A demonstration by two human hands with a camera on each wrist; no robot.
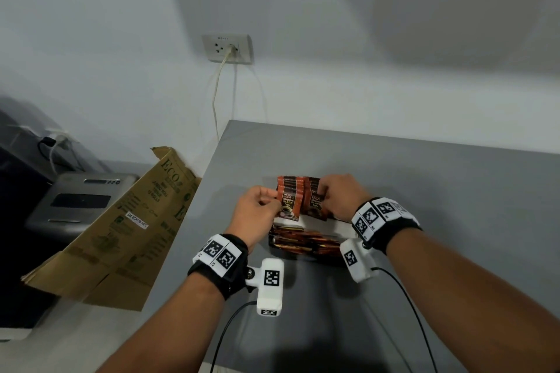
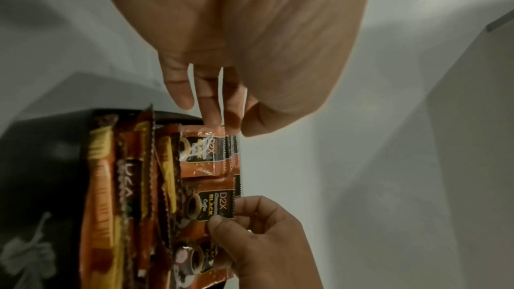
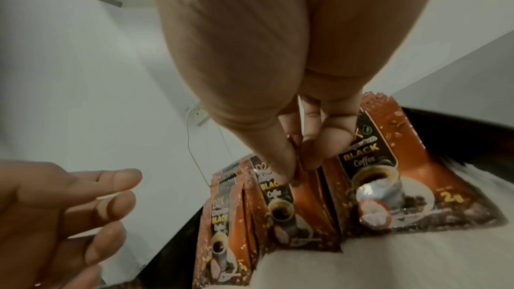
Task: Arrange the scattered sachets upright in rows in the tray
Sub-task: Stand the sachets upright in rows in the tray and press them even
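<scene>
— Though standing upright in two rows at the far end of the tray (image 2: 50, 140), square sachets (image 1: 290, 201) not quite flush. Step?
— Tidying rows, apparently. Right hand (image 1: 339, 197) pinching one right-row sachet's top seam between thumb and finger. Left hand (image 1: 257, 212) loosely open, fingertips by the left row, gripping nothing.
— Next?
— Probably nudging glossy, crinkly foil packets square, gently. Then standing up long stick sachets (image 1: 306, 241) lying nearer. Smooth grey table (image 1: 424, 191) beneath.

Sachets (image 3: 370, 175) are printed "D2X", "BLACK" and "Coffee"; one front also carries "2g". Cardboard sheet (image 1: 121, 221) is printed "ECO" in green. Its white sticker (image 1: 137, 220) begins "SM"; remainder not legible.
</scene>
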